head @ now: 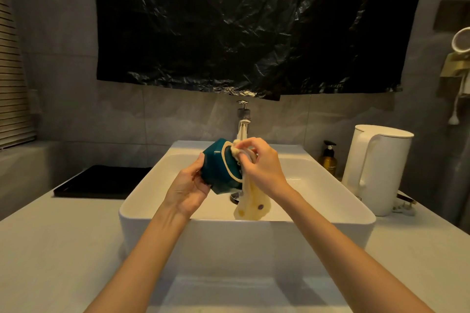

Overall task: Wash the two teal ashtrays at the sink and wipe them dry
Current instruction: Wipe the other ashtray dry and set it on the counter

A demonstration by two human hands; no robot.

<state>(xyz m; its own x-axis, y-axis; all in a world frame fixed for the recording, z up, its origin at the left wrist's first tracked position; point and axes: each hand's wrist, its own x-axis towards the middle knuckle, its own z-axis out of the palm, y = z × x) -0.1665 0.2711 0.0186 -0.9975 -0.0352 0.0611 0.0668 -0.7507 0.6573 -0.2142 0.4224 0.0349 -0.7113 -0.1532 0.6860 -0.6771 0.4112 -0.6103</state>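
Our left hand grips the faceted teal ceramic ashtray (tilted sideways) over the white rectangular sink; our right hand pinches a pale yellow cloth against its rim.

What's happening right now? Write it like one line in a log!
left hand: holds teal ashtray, tilted | right hand: pinches yellow cloth against its rim | where: over white sink

Bathrm: basin w/ tap, tiled wall, wall hairdryer.
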